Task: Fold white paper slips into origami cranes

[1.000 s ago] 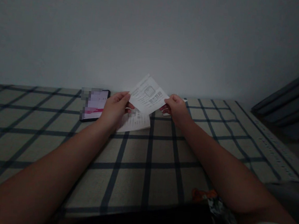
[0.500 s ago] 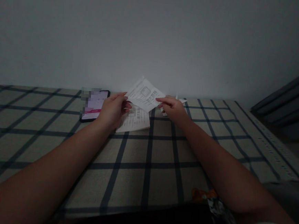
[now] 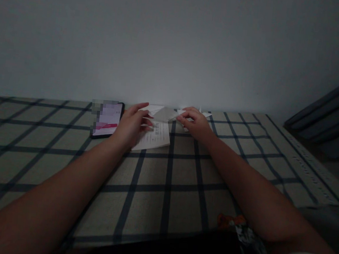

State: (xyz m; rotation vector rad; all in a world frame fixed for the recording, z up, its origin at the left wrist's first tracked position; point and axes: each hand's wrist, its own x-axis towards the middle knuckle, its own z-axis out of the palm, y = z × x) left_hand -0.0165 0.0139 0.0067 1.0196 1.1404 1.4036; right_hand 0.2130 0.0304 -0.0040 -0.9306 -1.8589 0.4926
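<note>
A partly folded sheet of white paper (image 3: 165, 114) lies low over the cloth between my hands, its plain greyish side now showing. My right hand (image 3: 195, 123) pinches its right corner between thumb and fingers. At the sheet's left edge is my left hand (image 3: 131, 122), fingers spread apart; whether a fingertip touches the paper is hard to see. Below them rests a printed sheet (image 3: 158, 137), partly covered by my left hand. Behind my right hand a folded white paper piece (image 3: 207, 114) with pointed tips sticks out, mostly hidden.
A phone (image 3: 108, 120) with a lit screen lies left of my left hand. The checked cloth (image 3: 153, 188) runs up to a plain wall (image 3: 176, 45). A dark curtain (image 3: 332, 112) hangs at the right. Near my lap is an orange and silvery crumpled item (image 3: 232, 221).
The sheet between my hands has tipped down from its raised, printed-side view and shows a folded plain face. My left fingers have spread away from its edge; my right hand has barely moved.
</note>
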